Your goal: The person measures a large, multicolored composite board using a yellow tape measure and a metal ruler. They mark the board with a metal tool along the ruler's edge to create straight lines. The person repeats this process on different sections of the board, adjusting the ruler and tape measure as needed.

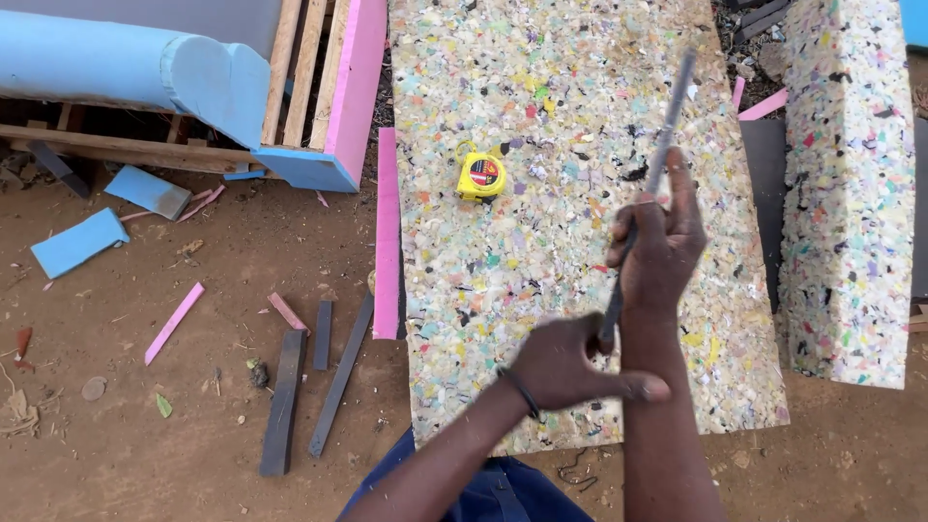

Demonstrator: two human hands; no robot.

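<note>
While gripped tight in the right hand up high and the left hand down low, stood slanted above the speckled foam slab, that long thin grey blade. Lay close by on the foam, a yellow tape measure. Rested beside it on the dirt, a pink strip.
</note>
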